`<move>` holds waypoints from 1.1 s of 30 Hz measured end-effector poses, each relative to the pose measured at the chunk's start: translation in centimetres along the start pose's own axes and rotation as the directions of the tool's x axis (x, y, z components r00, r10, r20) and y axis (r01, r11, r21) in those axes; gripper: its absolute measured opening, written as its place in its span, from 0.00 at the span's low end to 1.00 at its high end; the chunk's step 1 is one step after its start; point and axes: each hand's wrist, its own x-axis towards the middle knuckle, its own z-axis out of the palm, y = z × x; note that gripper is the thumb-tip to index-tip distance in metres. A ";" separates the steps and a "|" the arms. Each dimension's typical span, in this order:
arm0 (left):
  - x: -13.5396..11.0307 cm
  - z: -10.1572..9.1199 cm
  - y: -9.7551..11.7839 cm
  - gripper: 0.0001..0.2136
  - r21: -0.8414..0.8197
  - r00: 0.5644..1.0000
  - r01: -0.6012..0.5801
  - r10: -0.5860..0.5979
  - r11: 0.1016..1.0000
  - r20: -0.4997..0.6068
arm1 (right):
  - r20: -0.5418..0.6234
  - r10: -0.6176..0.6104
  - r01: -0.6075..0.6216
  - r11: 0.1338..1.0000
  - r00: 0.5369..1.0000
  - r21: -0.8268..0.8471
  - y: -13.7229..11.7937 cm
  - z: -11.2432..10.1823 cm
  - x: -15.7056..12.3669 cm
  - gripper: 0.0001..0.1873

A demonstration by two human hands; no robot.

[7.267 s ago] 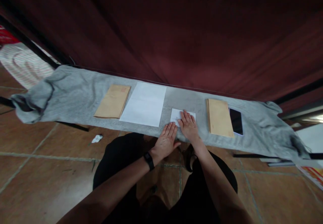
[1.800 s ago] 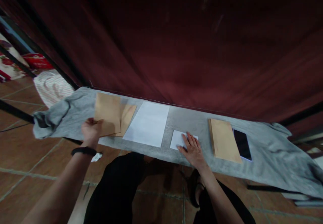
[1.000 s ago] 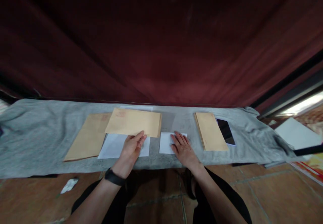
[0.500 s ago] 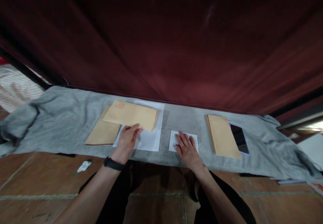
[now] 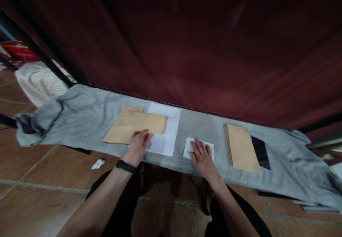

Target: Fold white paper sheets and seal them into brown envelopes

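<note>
My left hand (image 5: 138, 146) pinches the lower edge of a tan paper envelope (image 5: 149, 122), thumb on top. That envelope lies across other brown envelopes (image 5: 114, 134) at its left and over a large white sheet of paper (image 5: 173, 130) at its right. My right hand (image 5: 201, 156) rests flat, fingers stretched, on a small white piece of paper (image 5: 188, 148). To the right of it lies a stack of brown envelopes (image 5: 242, 148), partly covering a dark-screened phone (image 5: 260, 152).
A grey cloth (image 5: 88, 105) covers the narrow bench, with rumpled ends. Dark red fabric (image 5: 187, 51) hangs behind it. On the left stands a striped cloth (image 5: 41, 80) near a red object (image 5: 20, 50). A crumpled white scrap (image 5: 98, 164) lies on the tiled floor (image 5: 37, 194).
The envelope in my left hand has shifted slightly lower, overlapping more of the brown envelopes on the left. My right hand stays on the small paper. The camera view has turned a little.
</note>
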 end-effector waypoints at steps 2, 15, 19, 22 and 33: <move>-0.1 -0.4 0.2 0.11 0.011 1.000 0.008 -0.008 1.000 -0.001 | -0.008 -0.005 0.005 1.000 1.000 0.011 0.1 0.1 0.0 0.29; -7.2 1.9 -7.1 0.18 0.424 0.737 -0.545 0.172 0.724 0.653 | 0.001 -0.007 0.007 1.000 1.000 -0.028 -0.1 0.0 0.0 0.28; -8.4 4.3 -12.2 0.28 0.301 0.300 -0.953 -0.035 0.041 0.953 | 0.017 -0.041 0.043 0.995 0.999 -0.095 0.2 0.2 -0.3 0.28; -7.9 4.8 -14.2 0.34 0.268 0.281 -0.933 -0.021 -0.241 0.960 | 0.009 -0.101 0.101 0.985 0.995 -0.142 0.5 0.4 -0.5 0.29; -7.1 4.4 -13.7 0.40 0.249 0.292 -0.856 -0.026 -0.453 0.956 | -0.103 0.006 -0.017 0.994 0.995 -0.104 1.7 0.8 -1.1 0.29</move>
